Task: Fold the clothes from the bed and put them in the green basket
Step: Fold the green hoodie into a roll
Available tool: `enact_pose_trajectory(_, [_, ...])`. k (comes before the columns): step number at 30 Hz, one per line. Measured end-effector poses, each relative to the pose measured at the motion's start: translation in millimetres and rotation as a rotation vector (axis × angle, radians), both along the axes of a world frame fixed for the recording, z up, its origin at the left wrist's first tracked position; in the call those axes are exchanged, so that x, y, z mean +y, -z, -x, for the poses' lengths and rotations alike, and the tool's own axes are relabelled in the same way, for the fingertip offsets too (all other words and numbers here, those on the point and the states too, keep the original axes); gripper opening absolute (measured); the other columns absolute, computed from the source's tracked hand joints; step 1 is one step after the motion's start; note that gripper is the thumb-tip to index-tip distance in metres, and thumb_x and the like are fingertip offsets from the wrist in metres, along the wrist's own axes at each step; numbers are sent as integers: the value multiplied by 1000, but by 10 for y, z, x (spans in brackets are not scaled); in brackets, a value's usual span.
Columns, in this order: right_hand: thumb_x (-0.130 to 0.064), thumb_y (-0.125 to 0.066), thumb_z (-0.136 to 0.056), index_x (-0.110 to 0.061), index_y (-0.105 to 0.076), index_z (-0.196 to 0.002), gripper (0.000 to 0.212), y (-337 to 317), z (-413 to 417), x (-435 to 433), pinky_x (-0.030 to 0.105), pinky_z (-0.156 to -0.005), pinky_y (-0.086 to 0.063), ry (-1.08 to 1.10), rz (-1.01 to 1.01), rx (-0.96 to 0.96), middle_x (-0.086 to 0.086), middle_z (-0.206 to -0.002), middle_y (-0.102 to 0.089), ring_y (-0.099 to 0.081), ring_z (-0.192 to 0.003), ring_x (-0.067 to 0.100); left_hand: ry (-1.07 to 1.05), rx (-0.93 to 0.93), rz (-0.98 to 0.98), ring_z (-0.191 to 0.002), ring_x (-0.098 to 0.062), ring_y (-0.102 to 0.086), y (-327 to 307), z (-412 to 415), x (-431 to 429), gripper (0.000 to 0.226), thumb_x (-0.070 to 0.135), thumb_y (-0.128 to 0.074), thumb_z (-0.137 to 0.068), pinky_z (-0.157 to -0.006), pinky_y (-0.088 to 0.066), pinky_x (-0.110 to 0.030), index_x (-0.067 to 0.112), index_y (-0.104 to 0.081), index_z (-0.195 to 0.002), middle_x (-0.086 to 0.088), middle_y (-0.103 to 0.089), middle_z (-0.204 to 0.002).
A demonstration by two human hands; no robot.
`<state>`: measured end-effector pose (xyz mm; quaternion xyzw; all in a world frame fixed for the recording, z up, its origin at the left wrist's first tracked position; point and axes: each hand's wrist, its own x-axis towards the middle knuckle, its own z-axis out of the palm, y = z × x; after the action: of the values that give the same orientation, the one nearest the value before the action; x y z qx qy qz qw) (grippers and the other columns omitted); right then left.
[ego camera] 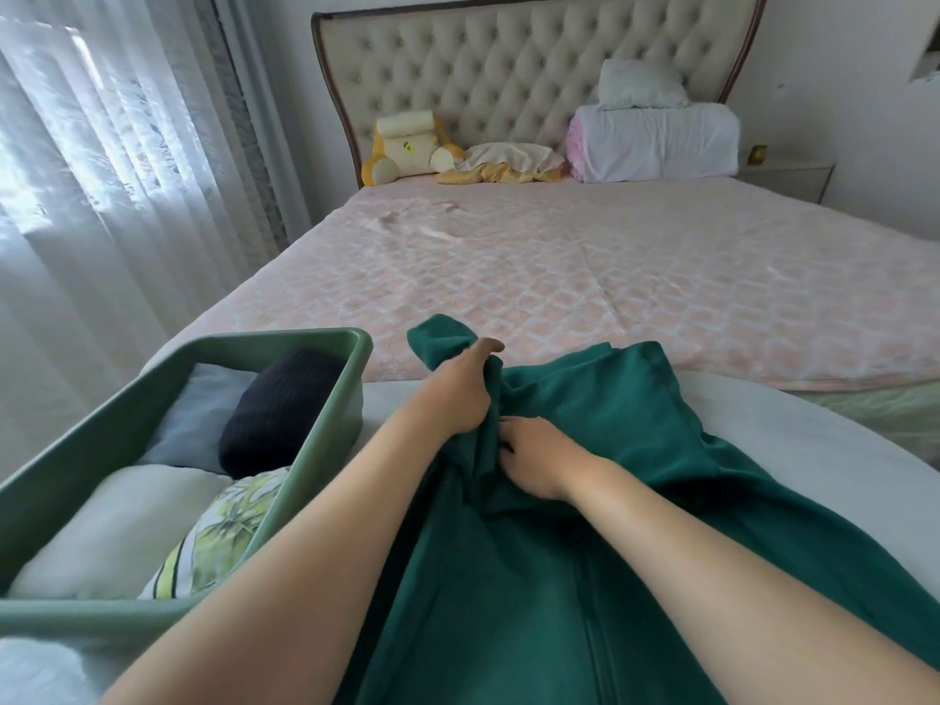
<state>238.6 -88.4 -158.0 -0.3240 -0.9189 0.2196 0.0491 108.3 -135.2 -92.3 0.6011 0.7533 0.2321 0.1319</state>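
A dark green garment (pixel 585 501) lies spread over the foot of the bed in front of me, its far end bunched up. My left hand (pixel 458 394) grips that bunched far part, thumb stretched forward. Just right of it, my right hand (pixel 534 460) pinches a fold near the garment's middle. The green basket (pixel 315 429) stands to the left on the bed's edge. Inside it lie folded clothes: a dark navy piece (pixel 274 409), a pale blue one (pixel 198 414), a white one (pixel 112 526) and a leaf-print one (pixel 218 536).
The bed's pink quilted cover (pixel 585 277) stretches away to a tufted headboard (pixel 508 68). A yellow plush toy (pixel 407 145), a crumpled cloth (pixel 508 162) and stacked white pillows (pixel 656 139) lie by the headboard. Sheer curtains (pixel 101 170) hang at the left.
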Motion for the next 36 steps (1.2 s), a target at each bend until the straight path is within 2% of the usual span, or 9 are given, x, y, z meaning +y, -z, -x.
enact_pose_trajectory(3, [-24, -44, -92, -34, -72, -101, 31, -172, -308, 179, 46, -108, -37, 249, -109, 97, -7, -113, -72, -61, -110, 23, 14, 49, 98, -136, -30, -40, -154, -155, 182, 51, 16, -34, -104, -104, -37, -37, 24, -30, -154, -5, -35, -156])
enact_pose_trajectory(7, [-17, -42, -97, -28, -69, -116, 35, -357, -751, 478, 33, -85, -52, 552, 103, 470, -5, -116, -71, -66, -99, 17, 125, 101, 186, -128, -34, -45, -186, -588, 457, 32, 13, -38, -102, -96, -38, -37, 7, -40, -133, -17, -43, -147])
enact_pose_trajectory(10, [-31, -38, -103, -27, -57, -136, 39, -309, -827, 557, 36, -92, -51, 562, 236, 450, -1, -128, -65, -64, -103, 21, 164, -136, 302, -138, -30, -39, 94, -843, 563, 68, 28, -43, -102, -110, -29, -36, 22, -5, -158, -10, -36, -154])
enact_pose_trajectory(14, [-49, -33, -105, -32, -45, -148, 48, -138, -805, 502, 36, -107, -39, 508, 276, 286, -4, -151, -48, -47, -136, 23, 23, -498, 216, -97, -13, -59, 295, -800, 596, 59, 10, -43, -101, -88, -50, -34, 38, -23, -148, 12, -44, -114])
enact_pose_trajectory(17, [-53, -37, -102, -37, -46, -147, 48, -116, -677, 459, 38, -104, -45, 519, 227, 260, -6, -150, -50, -49, -134, 22, -12, -608, 122, -114, -24, -58, 365, -598, 553, 89, -2, -57, -92, -90, -56, -39, 44, -11, -152, 1, -29, -151])
enact_pose_trajectory(21, [-36, -52, -96, -35, -52, -142, 46, -121, -479, 450, 35, -98, -49, 514, 224, 260, -5, -145, -54, -54, -126, 21, -127, -935, -102, -103, -26, -67, 352, -494, 499, 63, -10, -45, -96, -78, -58, -32, 25, -31, -146, -1, -43, -140])
enact_pose_trajectory(27, [-13, -44, -94, -37, -66, -127, 46, -193, -567, 547, 29, -74, -54, 564, 192, 481, -12, -125, -67, -64, -92, 10, -121, -146, -290, -104, -20, -57, 330, -233, 604, 39, -5, -37, -92, -91, -48, -33, 20, -57, -114, 1, -60, -116])
enact_pose_trajectory(32, [-18, -44, -91, -42, -62, -131, 50, -42, -705, 568, 31, -82, -52, 649, 77, 82, -6, -129, -65, -62, -111, 23, 149, 272, 81, -148, -22, -16, 550, -281, 688, 66, 60, -42, -97, -120, -16, -39, 24, -34, -152, 1, -26, -160])
enact_pose_trajectory(36, [-26, -54, -86, -30, -70, -113, 31, -240, -530, 727, 30, -74, -48, 613, -112, -165, -2, -116, -66, -62, -97, 24, 182, 359, 185, -152, -24, -6, 646, -295, 724, 80, 76, -36, -90, -123, -8, -43, 34, -20, -156, -1, -11, -165])
